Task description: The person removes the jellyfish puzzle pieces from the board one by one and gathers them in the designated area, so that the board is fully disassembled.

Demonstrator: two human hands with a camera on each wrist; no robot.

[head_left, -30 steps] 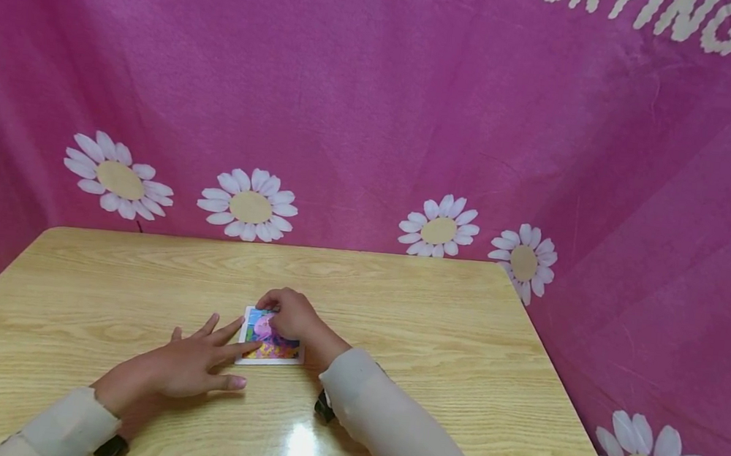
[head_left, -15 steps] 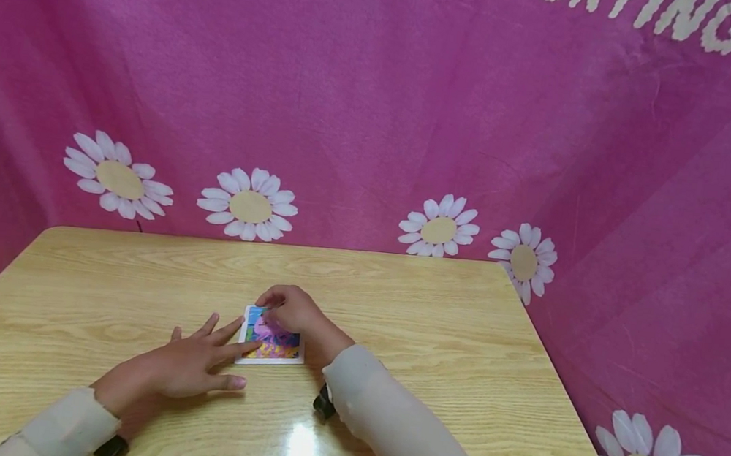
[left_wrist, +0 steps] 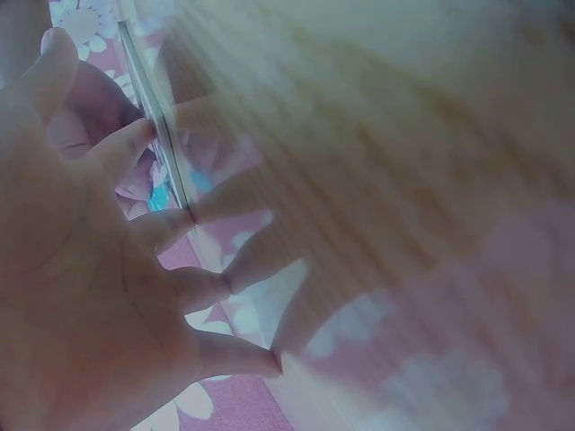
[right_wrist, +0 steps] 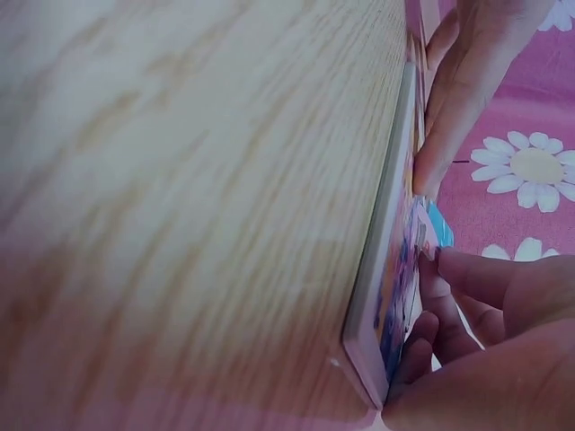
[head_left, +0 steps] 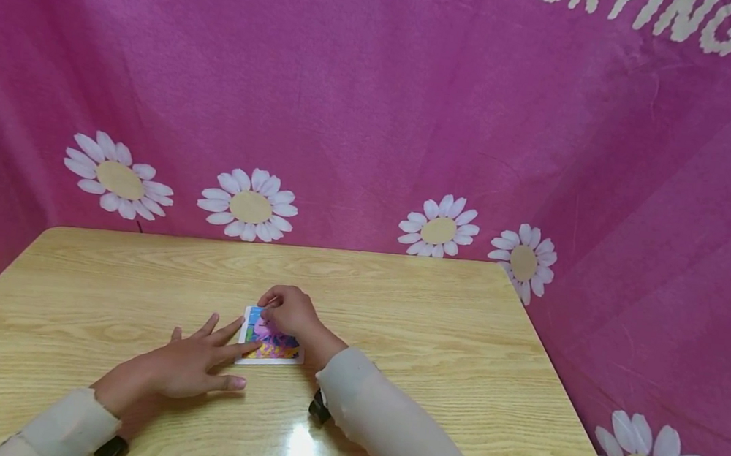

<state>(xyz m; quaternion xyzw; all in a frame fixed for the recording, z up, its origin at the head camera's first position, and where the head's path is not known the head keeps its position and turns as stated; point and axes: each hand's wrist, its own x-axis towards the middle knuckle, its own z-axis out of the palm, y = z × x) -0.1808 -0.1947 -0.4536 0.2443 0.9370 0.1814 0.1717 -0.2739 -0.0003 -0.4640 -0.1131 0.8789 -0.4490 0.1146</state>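
A small white-bordered picture board [head_left: 274, 353] lies flat on the table, with a pink figure and yellow flowers printed on it. My left hand [head_left: 187, 366] rests spread beside its left edge, one finger reaching over the picture and another touching the edge. Over the upper right of the board, my right hand [head_left: 294, 313] pinches between thumb and index finger. The right wrist view shows a thin pink-and-blue picture piece [right_wrist: 437, 224] tilted up from the board at those fingertips. That hand hides the board's upper right corner in the head view.
The light wooden table [head_left: 430, 381] extends around both hands and ends at a pink cloth backdrop [head_left: 363, 110] with white daisies. Dark wrist devices [head_left: 320, 406] sit under the cream sleeves [head_left: 386, 421].
The right hand has shifted slightly at the board's top edge, its fingers and thumb drawn closer together. The left hand and the board stay where they were.
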